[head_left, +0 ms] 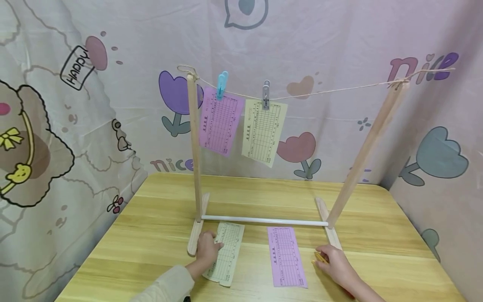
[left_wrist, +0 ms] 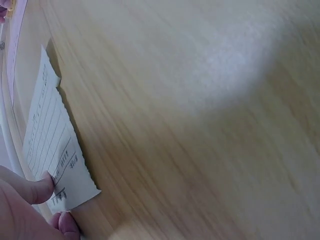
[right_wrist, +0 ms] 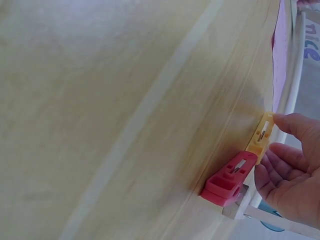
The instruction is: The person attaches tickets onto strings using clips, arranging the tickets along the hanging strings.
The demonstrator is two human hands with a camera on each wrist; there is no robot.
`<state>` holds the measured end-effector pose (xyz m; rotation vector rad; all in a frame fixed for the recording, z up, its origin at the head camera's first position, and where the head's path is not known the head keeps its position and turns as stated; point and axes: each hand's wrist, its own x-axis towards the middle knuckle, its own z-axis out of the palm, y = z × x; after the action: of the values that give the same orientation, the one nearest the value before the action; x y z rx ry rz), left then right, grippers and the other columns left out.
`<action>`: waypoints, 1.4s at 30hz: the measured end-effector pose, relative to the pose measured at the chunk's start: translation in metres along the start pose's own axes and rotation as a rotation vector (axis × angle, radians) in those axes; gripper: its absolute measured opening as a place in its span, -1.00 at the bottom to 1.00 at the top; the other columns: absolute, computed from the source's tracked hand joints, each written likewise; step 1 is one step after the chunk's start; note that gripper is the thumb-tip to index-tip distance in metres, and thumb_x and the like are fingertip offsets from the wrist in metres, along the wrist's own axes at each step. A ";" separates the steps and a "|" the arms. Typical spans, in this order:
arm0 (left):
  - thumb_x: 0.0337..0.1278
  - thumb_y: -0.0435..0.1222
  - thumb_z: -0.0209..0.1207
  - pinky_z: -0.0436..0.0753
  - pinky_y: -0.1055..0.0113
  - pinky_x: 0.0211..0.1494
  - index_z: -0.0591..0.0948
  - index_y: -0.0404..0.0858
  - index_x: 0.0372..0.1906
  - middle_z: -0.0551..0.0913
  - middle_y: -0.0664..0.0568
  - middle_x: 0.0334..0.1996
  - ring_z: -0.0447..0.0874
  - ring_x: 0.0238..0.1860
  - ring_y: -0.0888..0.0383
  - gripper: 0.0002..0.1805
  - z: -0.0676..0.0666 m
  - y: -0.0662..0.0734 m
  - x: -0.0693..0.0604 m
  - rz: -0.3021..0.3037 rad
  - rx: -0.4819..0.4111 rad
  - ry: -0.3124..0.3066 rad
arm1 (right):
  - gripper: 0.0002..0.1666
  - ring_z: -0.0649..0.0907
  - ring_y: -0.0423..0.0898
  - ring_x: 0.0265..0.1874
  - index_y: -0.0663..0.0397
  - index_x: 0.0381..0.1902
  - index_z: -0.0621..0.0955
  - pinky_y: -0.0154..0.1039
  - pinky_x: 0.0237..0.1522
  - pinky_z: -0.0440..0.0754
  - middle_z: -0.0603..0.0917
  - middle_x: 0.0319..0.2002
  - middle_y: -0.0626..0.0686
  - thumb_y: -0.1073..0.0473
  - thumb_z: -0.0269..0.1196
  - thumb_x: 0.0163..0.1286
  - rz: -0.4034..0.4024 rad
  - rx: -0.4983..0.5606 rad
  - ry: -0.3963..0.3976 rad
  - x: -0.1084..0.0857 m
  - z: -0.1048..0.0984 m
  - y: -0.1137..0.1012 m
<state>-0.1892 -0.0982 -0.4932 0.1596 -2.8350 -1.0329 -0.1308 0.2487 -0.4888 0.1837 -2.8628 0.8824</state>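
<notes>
My left hand (head_left: 206,250) pinches the left edge of a pale green paper slip (head_left: 230,251) on the table. In the left wrist view its thumb (left_wrist: 42,189) lies on top of the slip, with fingertips at the edge. My right hand (head_left: 338,264) holds a yellow clothespin (right_wrist: 261,134) between thumb and fingers, low over the tabletop. Beside it lies a red clothespin (right_wrist: 231,179), mostly hidden by the hand in the head view. A pink slip (head_left: 286,256) lies flat between the two hands.
A wooden stand with a left post (head_left: 194,147), right post (head_left: 367,155) and white bottom bar (head_left: 264,220) carries a string (head_left: 332,91). A blue clothespin (head_left: 222,86) holds a pink slip (head_left: 220,121) there; a grey clothespin (head_left: 266,95) holds a yellow slip (head_left: 263,132). Behind hangs a printed curtain.
</notes>
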 end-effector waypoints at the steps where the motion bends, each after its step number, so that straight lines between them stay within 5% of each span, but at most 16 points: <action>1: -0.20 -0.42 0.37 0.60 0.08 -0.07 0.58 -0.56 -0.21 0.56 -0.33 -0.22 0.55 -0.10 -0.21 -0.62 0.000 0.000 0.001 0.001 -0.002 -0.003 | -0.65 0.39 -0.31 -0.51 0.35 -0.30 0.62 -0.41 -0.47 0.46 0.49 -0.52 -0.05 0.40 0.43 -0.13 -0.007 -0.004 0.003 0.000 0.000 0.000; 18: -0.19 -0.42 0.37 0.56 0.13 -0.20 0.54 -0.54 -0.28 0.54 -0.21 -0.33 0.50 -0.26 -0.02 -0.66 -0.002 -0.001 0.002 0.025 -0.040 -0.014 | -0.61 0.41 -0.27 -0.49 0.33 -0.29 0.62 -0.41 -0.45 0.47 0.50 -0.51 -0.05 0.33 0.46 -0.15 0.035 -0.010 -0.025 0.001 -0.002 0.000; 22: -0.18 -0.44 0.35 0.56 0.10 -0.16 0.52 -0.53 -0.27 0.55 -0.23 -0.31 0.52 -0.23 -0.05 -0.66 -0.004 0.000 0.001 0.038 -0.063 -0.037 | -0.72 0.31 -0.29 -0.57 0.23 -0.54 0.53 -0.44 -0.53 0.29 0.37 -0.61 -0.07 0.33 0.46 -0.15 0.036 -0.006 -0.046 0.002 -0.002 -0.002; 27: -0.19 -0.44 0.36 0.59 0.07 -0.10 0.51 -0.54 -0.22 0.56 -0.30 -0.24 0.55 -0.14 -0.18 -0.62 -0.008 0.000 0.001 0.044 -0.059 -0.073 | -0.52 0.16 -0.35 -0.67 0.15 -0.73 0.30 -0.48 -0.60 0.10 0.19 -0.70 -0.12 0.38 0.45 -0.14 -0.004 -0.018 -0.061 0.005 -0.002 -0.003; 35: -0.24 -0.46 0.38 0.61 0.18 -0.31 0.52 -0.54 -0.25 0.59 -0.24 -0.39 0.56 -0.37 0.00 -0.62 -0.010 -0.003 0.001 0.060 -0.057 -0.096 | -0.74 0.27 -0.33 -0.62 0.22 -0.53 0.56 -0.45 -0.60 0.27 0.37 -0.64 -0.07 0.37 0.45 -0.17 -0.023 -0.008 -0.042 0.005 -0.003 -0.001; 42: -0.20 -0.48 0.35 0.54 0.32 -0.44 0.55 -0.46 -0.34 0.57 -0.11 -0.50 0.53 -0.45 0.11 -0.75 -0.009 -0.006 0.003 0.001 -0.095 -0.126 | -0.68 0.38 -0.34 -0.58 0.40 -0.30 0.60 -0.45 -0.55 0.45 0.51 -0.56 -0.03 0.38 0.39 -0.07 0.034 0.070 -0.048 0.008 -0.010 -0.001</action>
<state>-0.1907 -0.1090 -0.4896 0.0879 -2.8875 -1.2158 -0.1374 0.2529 -0.4783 0.1663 -2.8893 0.9981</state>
